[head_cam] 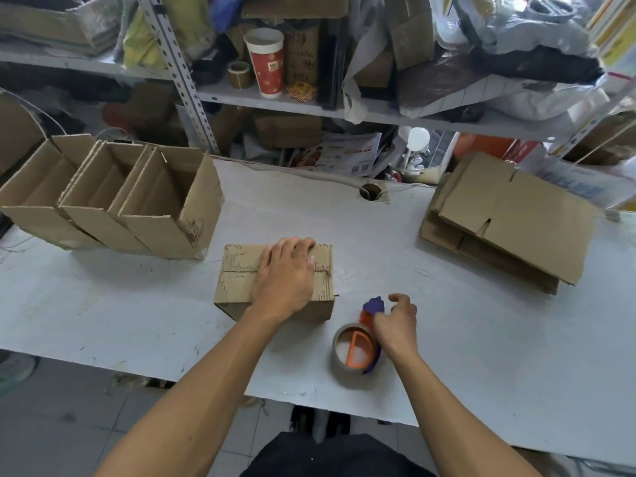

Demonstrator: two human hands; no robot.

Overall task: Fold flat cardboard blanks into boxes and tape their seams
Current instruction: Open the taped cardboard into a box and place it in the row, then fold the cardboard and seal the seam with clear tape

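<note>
At centre frame, a folded box [275, 280] sits on the white tabletop [137, 304] with its flaps closed and the centre seam facing up. The left hand [285, 273] lies flat on the flaps, fingers extended and close together, pressing them shut across the seam. No tape is visible on the seam.

Lower right of the box, the right hand [395, 325] curls its fingers around the purple-and-orange tape dispenser [364, 339], which carries a brown roll and rests on the tabletop just beside the box.

At the right edge of the frame lies a stack of flat blanks [509, 222]. At left, three finished boxes [113, 197] stand open-topped in a row.

Step in hand, as judged: flaps folded and held; taping not yet begun. The next move calls for lifting the dispenser, setting the tape end over one end of the seam, and drawing it along the seam while the left hand clears the path without letting the flaps spring open.
</note>
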